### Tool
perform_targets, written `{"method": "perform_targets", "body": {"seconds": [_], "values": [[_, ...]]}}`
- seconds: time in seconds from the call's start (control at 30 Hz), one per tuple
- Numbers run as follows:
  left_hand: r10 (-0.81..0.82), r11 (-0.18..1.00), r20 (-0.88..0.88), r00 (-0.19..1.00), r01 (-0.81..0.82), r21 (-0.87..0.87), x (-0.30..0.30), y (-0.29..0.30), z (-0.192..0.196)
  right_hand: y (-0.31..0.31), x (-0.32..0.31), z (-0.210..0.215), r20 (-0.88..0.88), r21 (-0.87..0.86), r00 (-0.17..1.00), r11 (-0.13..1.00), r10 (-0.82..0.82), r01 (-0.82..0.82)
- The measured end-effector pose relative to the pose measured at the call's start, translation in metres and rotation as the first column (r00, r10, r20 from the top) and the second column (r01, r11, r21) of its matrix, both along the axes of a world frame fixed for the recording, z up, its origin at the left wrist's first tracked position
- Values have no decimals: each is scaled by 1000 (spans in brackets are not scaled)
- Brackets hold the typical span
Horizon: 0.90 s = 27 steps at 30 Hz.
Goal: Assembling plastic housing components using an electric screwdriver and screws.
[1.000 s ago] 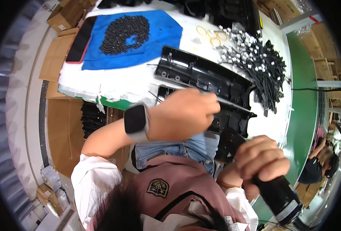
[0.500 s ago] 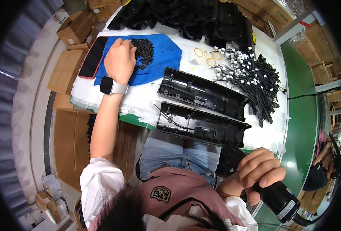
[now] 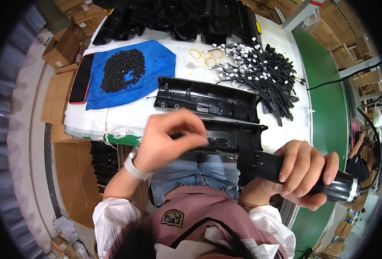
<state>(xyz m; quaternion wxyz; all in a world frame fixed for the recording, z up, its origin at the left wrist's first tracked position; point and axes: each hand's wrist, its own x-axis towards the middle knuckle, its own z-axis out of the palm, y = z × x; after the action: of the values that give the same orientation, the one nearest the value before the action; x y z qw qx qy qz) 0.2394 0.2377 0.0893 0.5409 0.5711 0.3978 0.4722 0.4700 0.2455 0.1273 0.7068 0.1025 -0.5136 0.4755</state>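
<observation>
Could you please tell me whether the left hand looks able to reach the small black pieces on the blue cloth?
Probably yes: the small black pieces lie uncovered, and only white tabletop and blue cloth appear between them and the left hand.

A pale wrist strap [image 3: 136,166] just behind the left hand [image 3: 160,139]; farther back, white sleeves [image 3: 113,218], black-trimmed pink vest [image 3: 219,203] with crest [image 3: 172,218], blue jeans [image 3: 186,179].

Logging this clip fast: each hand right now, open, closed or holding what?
Left hand: fingers curled; whether it pinches anything cannot be told.
Right hand: closed around a black electric screwdriver.
</observation>
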Motion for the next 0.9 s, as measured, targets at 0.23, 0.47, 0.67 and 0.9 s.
{"method": "perform_targets", "body": {"seconds": [0.23,0.47,0.67,0.9], "values": [[-207,976,-20,978,208,62,8,-6,-6,-5,-7,1,-131,-118,991,993,-10,-6],[-291,940,-121,949,307,148,13,-5,-11,-4,4,-12,25,-1,987,988,156,-156],[-285,949,-137,949,299,98,14,-16,-20,-4,6,-17,54,-23,974,975,222,-221],[-99,980,-179,979,127,153,20,-24,-28,-8,10,-20,145,-30,979,990,143,-140]]}}
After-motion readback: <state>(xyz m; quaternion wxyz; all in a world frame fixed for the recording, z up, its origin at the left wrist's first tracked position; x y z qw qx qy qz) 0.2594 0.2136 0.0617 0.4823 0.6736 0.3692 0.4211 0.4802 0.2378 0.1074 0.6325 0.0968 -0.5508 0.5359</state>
